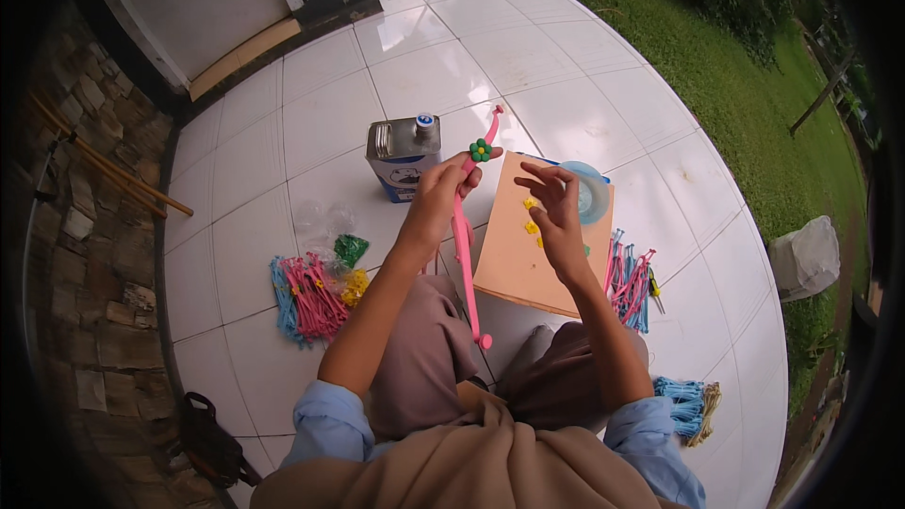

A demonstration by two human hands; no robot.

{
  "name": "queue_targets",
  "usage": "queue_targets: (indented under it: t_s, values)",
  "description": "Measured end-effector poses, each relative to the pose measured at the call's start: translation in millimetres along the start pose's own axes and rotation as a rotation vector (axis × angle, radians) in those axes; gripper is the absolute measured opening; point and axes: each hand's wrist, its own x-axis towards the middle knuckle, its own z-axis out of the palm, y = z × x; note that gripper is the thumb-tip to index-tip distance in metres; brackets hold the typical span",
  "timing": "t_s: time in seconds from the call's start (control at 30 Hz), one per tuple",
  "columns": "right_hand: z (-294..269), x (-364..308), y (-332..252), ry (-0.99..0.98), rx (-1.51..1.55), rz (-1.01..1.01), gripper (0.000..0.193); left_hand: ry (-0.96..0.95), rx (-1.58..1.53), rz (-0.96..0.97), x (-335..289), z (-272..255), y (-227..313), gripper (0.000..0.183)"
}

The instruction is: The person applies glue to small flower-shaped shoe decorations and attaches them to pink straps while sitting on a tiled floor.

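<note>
My left hand (438, 196) grips a long pink plastic strip (465, 259) with a knob at each end. The strip stands tilted, its upper end pointing away from me and its lower end between my knees. A green flower-shaped piece (481, 150) with a yellow centre sits on the strip by my left fingertips. Over a tan board (509, 264), my right hand (558, 217) is held with fingers apart and nothing visible in it. Several small yellow flower pieces (531, 227) lie on the board beside it. A translucent light blue bowl (592, 196) stands at the board's far right, partly behind my fingers.
A metal can (401, 160) with a blue label stands beyond my left hand. At left lie pink and blue strips (311, 297), a green bagged heap (351, 250) and yellow pieces (355, 287). More strips (630, 283) lie right of the board, with blue bundles (681, 405) nearer me.
</note>
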Motion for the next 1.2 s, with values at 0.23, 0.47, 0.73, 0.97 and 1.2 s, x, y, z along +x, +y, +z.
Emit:
queue_targets:
  t_s: [0.23, 0.47, 0.73, 0.97, 1.2]
  values:
    - [103.3, -1.2, 34.4, -0.325, -0.002, 0.294, 0.035, 0.162, -0.328, -0.078, 17.1, -69.3, 28.9, 0.034]
    - [103.1, 28.2, -12.9, -0.299, 0.105, 0.502, 0.024, 0.185, 1.478, 0.577, -39.7, -92.3, 25.1, 0.079]
    - [72.9, 18.2, -63.6, -0.381, 0.059, 0.588, 0.040, -0.238, 1.101, 0.436, -41.9, -69.7, -3.2, 0.055]
    - [18.3, -6.3, -44.6, 0.004, 0.299, 0.388, 0.063, 0.005, 0.803, 0.417, -41.4, -38.8, -18.3, 0.019]
    - [6.1, -18.9, -49.7, -0.099, 0.279, 0.237, 0.066, 0.132, 1.012, 0.473, -40.1, -35.0, -24.9, 0.027]
